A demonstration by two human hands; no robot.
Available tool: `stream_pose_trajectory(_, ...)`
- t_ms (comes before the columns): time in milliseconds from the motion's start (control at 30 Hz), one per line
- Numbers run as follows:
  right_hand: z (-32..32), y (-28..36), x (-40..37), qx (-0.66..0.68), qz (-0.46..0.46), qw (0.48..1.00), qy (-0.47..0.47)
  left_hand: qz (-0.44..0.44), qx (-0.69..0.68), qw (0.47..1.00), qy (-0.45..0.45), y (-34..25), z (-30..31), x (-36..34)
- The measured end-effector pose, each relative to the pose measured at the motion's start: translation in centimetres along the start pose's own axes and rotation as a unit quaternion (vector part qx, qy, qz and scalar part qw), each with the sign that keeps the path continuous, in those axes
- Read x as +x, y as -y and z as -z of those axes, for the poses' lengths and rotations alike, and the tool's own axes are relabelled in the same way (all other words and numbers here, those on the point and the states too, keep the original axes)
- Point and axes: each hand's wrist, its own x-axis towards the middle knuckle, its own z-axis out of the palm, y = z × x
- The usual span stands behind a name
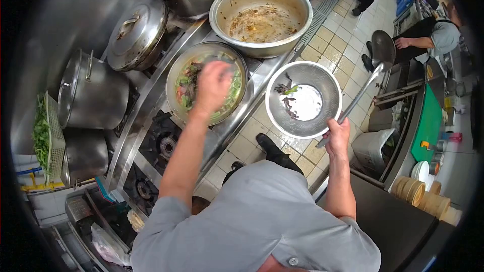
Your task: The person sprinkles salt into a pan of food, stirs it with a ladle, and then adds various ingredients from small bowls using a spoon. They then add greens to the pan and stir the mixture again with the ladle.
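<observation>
Over the pot of soup (174,95) on the stove is my left hand (214,84). Its fingers are smeared by motion, so I cannot see whether they hold anything. Green and reddish pieces float in the broth, with a dark clump beside and under the hand. My right hand (337,138) is closed on the rim of a perforated metal colander (330,93) and on the long handle of a ladle (384,50), whose bowl points up and away to the right. Inside the colander lie dark scraps (290,106) and a bit of green leaf (291,90).
A wide metal basin (218,17) with brown residue stands behind the soup pot. Lidded pots (136,35) and a tall stockpot (98,93) line the left. Nearer me is a bare burner (168,146). Two other people (438,38) work at the upper right, beyond the tiled floor (312,158).
</observation>
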Motion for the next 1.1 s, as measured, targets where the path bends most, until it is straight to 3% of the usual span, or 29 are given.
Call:
stream_pose_trajectory(33,-0.3,0.0,0.0,0.001,-0.002,1.0,0.015,-0.031,-0.109,0.992,0.055,-3.0,-1.6,-0.5)
stream_pose_trajectory(100,-1.3,0.2,0.1,-0.008,-0.013,0.999,0.034,-0.152,-0.064,0.968,0.19,-8.4,-4.0,-1.0)
stream_pose_trajectory(167,-3.1,0.3,-0.3,-0.01,-0.009,0.999,0.048,-0.157,0.124,0.955,0.22,-10.1,-6.0,-1.5)
stream_pose_trajectory(300,-3.9,-0.5,-0.1,-0.044,0.019,0.997,0.067,-0.102,0.238,0.914,0.312,-10.2,-8.3,-1.3)
stream_pose_trajectory(367,-3.8,-1.0,0.1,-0.041,0.024,0.997,0.056,-0.076,0.18,0.918,0.346,-9.8,-8.8,-1.9)
stream_pose_trajectory(400,-3.8,-1.2,0.1,-0.041,0.026,0.997,0.052,-0.104,0.109,0.952,0.267,-8.7,-9.9,-2.8)
stream_pose_trajectory(500,-4.6,-0.4,-0.3,0.035,0.004,0.998,0.052,-0.069,0.025,0.95,0.305,-7.4,-13.5,-3.3)
stream_pose_trajectory(667,-4.8,-1.8,-0.1,0.014,-0.004,0.999,0.045,-0.068,-0.097,0.925,0.36,-7.6,-15.3,-4.0)
stream_pose_trajectory(800,-5.5,-1.2,0.1,0.024,-0.033,0.998,0.053,-0.049,-0.215,0.925,0.31,-7.3,-11.2,-2.9)
stream_pose_trajectory(833,-5.1,-1.4,0.4,0.023,-0.032,0.998,0.056,0.032,-0.293,0.901,0.318,-6.5,-9.9,-2.4)
stream_pose_trajectory(967,-4.1,-0.5,0.0,0.021,-0.02,0.999,0.03,0.099,-0.409,0.892,0.165,-2.0,-0.8,-1.2)
stream_pose_trajectory(1067,-2.7,-0.7,-0.6,0.021,0.004,1.0,0.023,0.123,-0.161,0.979,-0.004,3.9,4.9,-1.1)
stream_pose_trajectory(1100,-1.8,-0.9,-1.3,0.02,0.013,0.999,0.02,0.176,-0.089,0.98,0.002,6.4,5.2,-1.2)
